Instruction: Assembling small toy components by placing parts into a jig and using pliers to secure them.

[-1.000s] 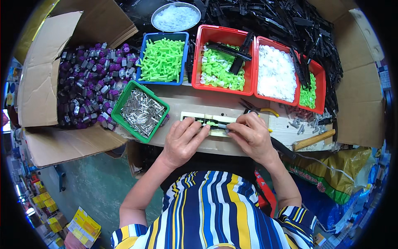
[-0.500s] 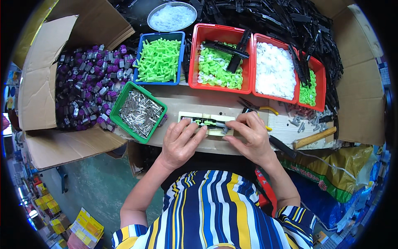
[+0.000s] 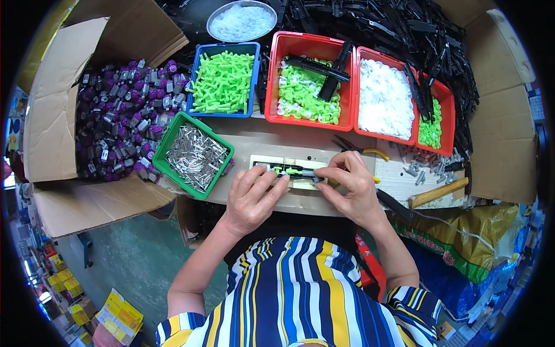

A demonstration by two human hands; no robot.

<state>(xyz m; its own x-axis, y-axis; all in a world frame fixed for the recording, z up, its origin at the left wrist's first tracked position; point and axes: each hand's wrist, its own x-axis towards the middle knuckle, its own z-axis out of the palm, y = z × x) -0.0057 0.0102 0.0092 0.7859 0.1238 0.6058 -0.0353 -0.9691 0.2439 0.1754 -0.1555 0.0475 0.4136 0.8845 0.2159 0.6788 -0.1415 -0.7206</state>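
A cream block (image 3: 302,185) lies on the work surface in front of me, with a narrow black plastic housing (image 3: 267,166) set in it. Bright green pieces (image 3: 291,171) and a slim grey part (image 3: 307,173) sit along the housing. My left hand (image 3: 251,199) holds the housing's left part, fingers curled over its near side and the index fingertip by the green pieces. At the right end, my right hand (image 3: 352,188) pinches the grey part between thumb and forefinger. The fingertips hide some of both ends.
Around the block stand a green bin of metal pins (image 3: 215,189), a blue bin of green pieces (image 3: 255,75), red bins (image 3: 267,87) and a carton (image 3: 55,133) of purple-grey parts. Pliers (image 3: 376,152) and a wooden-handled tool (image 3: 439,192) lie to the right.
My right thumb has come up to the right end of the housing, closing on the grey part, and the right hand has shifted slightly. My left hand stays in place.
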